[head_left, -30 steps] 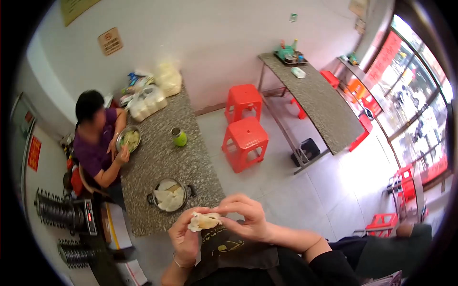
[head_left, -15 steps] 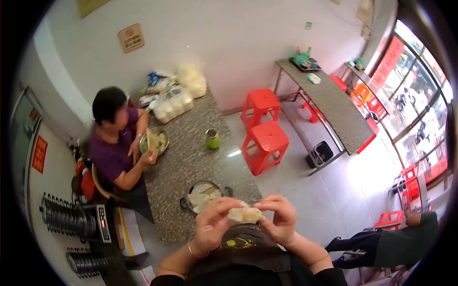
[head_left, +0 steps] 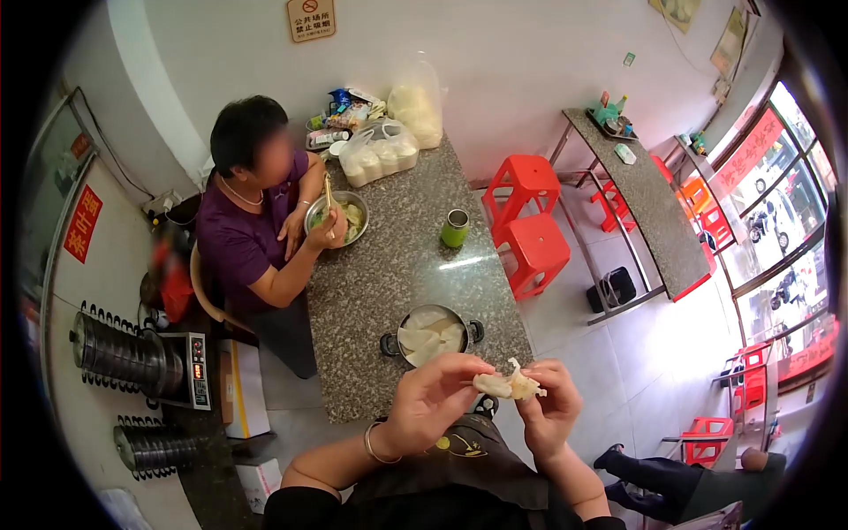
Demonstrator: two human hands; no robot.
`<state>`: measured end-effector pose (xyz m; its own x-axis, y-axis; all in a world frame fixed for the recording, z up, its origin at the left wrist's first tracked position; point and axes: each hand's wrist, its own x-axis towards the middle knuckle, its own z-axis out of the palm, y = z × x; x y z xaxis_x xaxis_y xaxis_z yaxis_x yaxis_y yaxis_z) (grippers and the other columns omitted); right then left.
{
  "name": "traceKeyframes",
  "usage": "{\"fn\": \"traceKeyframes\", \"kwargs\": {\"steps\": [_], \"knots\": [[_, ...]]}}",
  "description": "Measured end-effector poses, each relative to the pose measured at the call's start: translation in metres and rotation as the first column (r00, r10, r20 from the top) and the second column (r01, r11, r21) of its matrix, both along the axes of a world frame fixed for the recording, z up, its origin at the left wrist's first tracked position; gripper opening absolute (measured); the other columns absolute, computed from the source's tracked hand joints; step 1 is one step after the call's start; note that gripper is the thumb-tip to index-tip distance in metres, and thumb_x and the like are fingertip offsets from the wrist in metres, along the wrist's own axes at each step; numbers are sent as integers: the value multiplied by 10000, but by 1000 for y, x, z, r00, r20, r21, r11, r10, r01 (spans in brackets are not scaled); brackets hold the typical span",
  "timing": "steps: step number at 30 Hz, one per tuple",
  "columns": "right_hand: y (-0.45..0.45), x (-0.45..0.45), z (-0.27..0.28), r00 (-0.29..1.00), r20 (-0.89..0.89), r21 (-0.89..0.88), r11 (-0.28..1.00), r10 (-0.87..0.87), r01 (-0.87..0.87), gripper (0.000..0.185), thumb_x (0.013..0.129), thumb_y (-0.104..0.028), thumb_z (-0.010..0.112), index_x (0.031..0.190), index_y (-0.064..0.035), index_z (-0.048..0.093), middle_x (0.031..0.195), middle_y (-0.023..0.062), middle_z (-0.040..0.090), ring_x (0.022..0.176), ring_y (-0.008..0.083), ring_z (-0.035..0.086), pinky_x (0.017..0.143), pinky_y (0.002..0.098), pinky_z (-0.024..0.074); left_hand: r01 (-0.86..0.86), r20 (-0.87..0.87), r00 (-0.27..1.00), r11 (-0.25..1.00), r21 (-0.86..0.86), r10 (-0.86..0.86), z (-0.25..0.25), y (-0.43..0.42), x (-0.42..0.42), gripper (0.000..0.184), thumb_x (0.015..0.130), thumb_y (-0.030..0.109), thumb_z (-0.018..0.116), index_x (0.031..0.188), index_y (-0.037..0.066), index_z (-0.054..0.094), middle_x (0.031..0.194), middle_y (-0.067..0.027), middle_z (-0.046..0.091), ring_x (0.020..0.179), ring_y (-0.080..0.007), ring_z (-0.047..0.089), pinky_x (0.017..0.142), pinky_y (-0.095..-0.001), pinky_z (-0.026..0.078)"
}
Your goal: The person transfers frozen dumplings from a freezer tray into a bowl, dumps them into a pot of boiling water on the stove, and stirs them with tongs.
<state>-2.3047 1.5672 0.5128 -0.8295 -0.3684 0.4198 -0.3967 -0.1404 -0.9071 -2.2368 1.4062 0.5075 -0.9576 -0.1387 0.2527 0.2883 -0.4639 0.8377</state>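
Between both hands, in front of my apron, is a small pale dough piece [head_left: 511, 383] with a ragged, torn-looking right end. My left hand [head_left: 433, 397], with a bangle on its wrist, pinches the left end between thumb and fingers. The fingers of my right hand [head_left: 549, 408] are closed on the ragged end. Just beyond the hands, a dark two-handled pot [head_left: 465, 329] stands on the speckled table. Flat, pale sheets [head_left: 431, 334] overlap inside it; what they are made of I cannot tell.
Across the table [head_left: 389, 283], a seated person in purple [head_left: 256, 221] holds chopsticks over a metal bowl [head_left: 364, 231]. A green cup [head_left: 455, 231] and bagged goods [head_left: 380, 152] stand there too. Red stools [head_left: 534, 247] flank the right side; coiled racks [head_left: 124, 353] stand left.
My view has shifted, so the table and pot appear further right. The dough piece's right end now looks more ragged, with a bit sticking up. My hands still hold it.
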Motion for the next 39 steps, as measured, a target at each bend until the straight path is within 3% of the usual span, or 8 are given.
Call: {"fn": "traceKeyframes", "kwargs": {"steps": [6, 8, 19, 22, 27, 29, 39], "knots": [[-20, 12, -4, 999, 32, -24, 1000, 8, -7, 208, 779, -2, 642, 981, 37, 609, 947, 124, 569, 841, 171, 530, 722, 264, 430, -8, 13, 1000, 1000, 23, 8, -5, -18, 13, 291, 881, -64, 487, 1170, -28, 487, 1159, -115, 523, 1092, -188, 536, 943, -337, 450], [-27, 15, -3, 990, 139, -63, 998, 1, 7, 202, 784, 10, 634, 982, 37, 607, 953, 123, 573, 848, 168, 526, 729, 262, 429, -12, -2, 1000, 999, 30, 12, -4, -22, 15, 300, 879, -62, 496, 1176, -24, 483, 1153, -114, 533, 1092, -187, 538, 941, -339, 454], [-50, -1, -1, 998, 30, -49, 997, 60, -59, 214, 777, 33, 640, 990, 24, 620, 947, 106, 581, 801, 140, 528, 720, 249, 427, -114, -1, 994, 993, 26, 114, -7, -39, 10, 305, 883, -35, 517, 1185, -18, 478, 1143, -124, 568, 1063, -194, 566, 933, -333, 456], [-51, -5, 2, 998, 10, -44, 997, 63, -62, 217, 777, 32, 641, 993, 16, 625, 947, 104, 586, 778, 129, 532, 714, 243, 427, -231, -12, 972, 934, -272, 237, -17, -43, 6, 233, 913, 26, 488, 1139, -29, 473, 1131, -159, 560, 1036, -222, 580, 859, -352, 516], [-41, -5, 2, 999, -10, -50, 998, 49, -49, 227, 766, 36, 653, 990, 14, 627, 928, 95, 595, 779, 135, 541, 706, 245, 436, -241, 30, 967, 951, -194, 251, -5, -31, 0, 228, 875, -6, 528, 1102, -23, 535, 1062, -131, 595, 980, -193, 591, 867, -316, 472], [-36, -5, 4, 999, -23, -57, 998, 39, -41, 232, 760, 39, 657, 988, 13, 628, 923, 97, 598, 774, 138, 543, 702, 246, 439, -174, -15, 985, 984, -46, 173, 5, -26, -1, 248, 879, -18, 510, 1126, -25, 503, 1086, -146, 592, 1030, -202, 582, 900, -322, 459], [-10, 1, 23, 986, -156, -56, 996, 66, -75, 258, 709, 32, 680, 962, 16, 631, 892, 117, 606, 764, 192, 577, 674, 279, 463, -88, -138, 988, 991, -101, 74, 22, -13, 5, 262, 859, -50, 525, 1116, -26, 480, 1080, -207, 575, 1064, -283, 570, 913, -364, 462]]}}
